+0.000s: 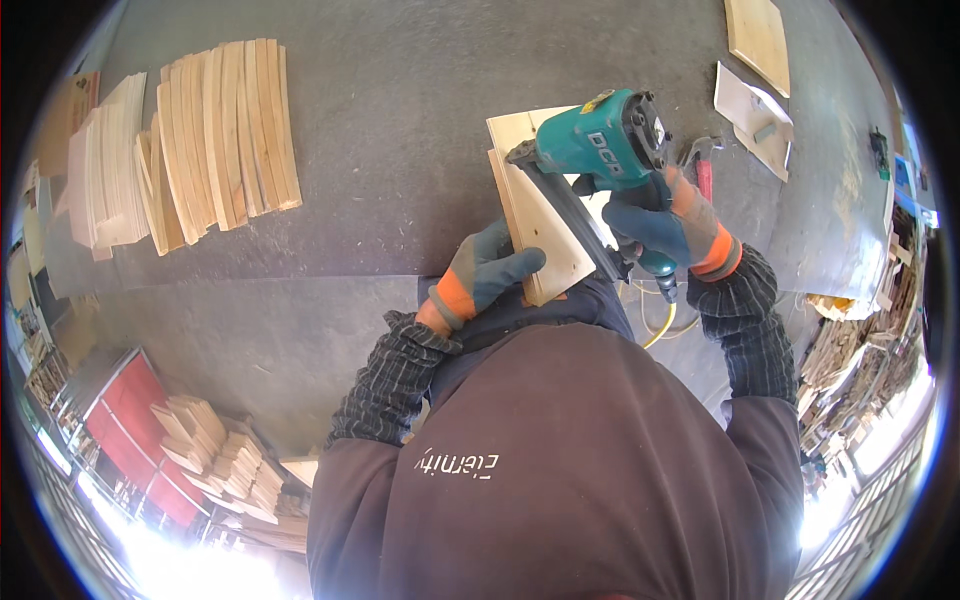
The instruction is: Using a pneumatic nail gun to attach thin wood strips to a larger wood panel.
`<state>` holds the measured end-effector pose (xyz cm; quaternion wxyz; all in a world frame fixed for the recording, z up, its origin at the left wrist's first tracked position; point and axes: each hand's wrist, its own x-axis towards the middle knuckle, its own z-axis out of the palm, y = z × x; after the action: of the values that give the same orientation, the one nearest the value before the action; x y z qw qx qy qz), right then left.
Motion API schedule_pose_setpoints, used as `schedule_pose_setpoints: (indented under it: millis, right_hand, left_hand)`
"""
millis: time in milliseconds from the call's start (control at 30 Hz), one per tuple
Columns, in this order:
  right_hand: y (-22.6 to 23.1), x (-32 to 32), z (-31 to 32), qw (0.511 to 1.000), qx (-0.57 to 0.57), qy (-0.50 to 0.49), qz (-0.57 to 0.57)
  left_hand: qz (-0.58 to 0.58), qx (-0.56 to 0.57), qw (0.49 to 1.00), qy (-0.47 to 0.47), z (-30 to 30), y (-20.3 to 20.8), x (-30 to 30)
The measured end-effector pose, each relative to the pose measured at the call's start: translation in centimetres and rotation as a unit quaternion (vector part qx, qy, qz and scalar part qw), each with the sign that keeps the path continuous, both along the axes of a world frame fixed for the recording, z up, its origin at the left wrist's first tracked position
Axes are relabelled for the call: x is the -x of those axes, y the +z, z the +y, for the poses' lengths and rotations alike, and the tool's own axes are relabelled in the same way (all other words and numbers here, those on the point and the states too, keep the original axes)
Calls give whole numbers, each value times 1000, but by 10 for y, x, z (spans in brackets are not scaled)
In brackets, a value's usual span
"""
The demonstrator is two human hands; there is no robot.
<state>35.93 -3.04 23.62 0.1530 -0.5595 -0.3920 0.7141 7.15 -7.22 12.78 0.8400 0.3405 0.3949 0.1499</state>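
In my right hand [668, 225], gloved in blue-grey and orange, is the handle of a teal air nail gun [590, 145] with a long dark magazine. The fingers wrap round its grip. Its nose rests against or just over the upper left part of a pale wooden piece [545, 240] made of joined boards; whether it touches I cannot tell. My left hand [482, 275], gloved alike, grips the lower left edge of that piece, thumb on the top face. The piece stands tilted at the table's near edge, partly hidden by the gun.
Wooden slats [225, 130] lie in rows on the dark table [390, 130], beside paler slats [110, 165]. Right of the gun are a red-handled hammer [704, 170], a paper sheet [740, 110] and a board [757, 45]. A yellow hose [662, 325] hangs below. Stacked wood [225, 455] stands lower left.
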Motion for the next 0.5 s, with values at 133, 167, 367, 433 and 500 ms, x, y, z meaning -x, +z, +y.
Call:
schedule_pose_setpoints:
  millis: [133,167,367,433,500]
  right_hand:
    - [-4,6,-3,999,6,-38,15]
    - [-4,7,-2,999,4,-32,5]
    - [0,1,-7,999,32,2,-19]
    - [0,-2,-13,999,30,19,-38]
    - [-3,-3,-18,1000,19,14,-13]
  left_hand:
    - [14,-13,1000,2,2,2,0]
    - [18,-20,1000,-3,3,2,0]
    - [0,0,999,36,2,-6,-3]
    - [8,-9,1000,25,3,-10,-1]
    - [17,-18,1000,13,3,-12,-1]
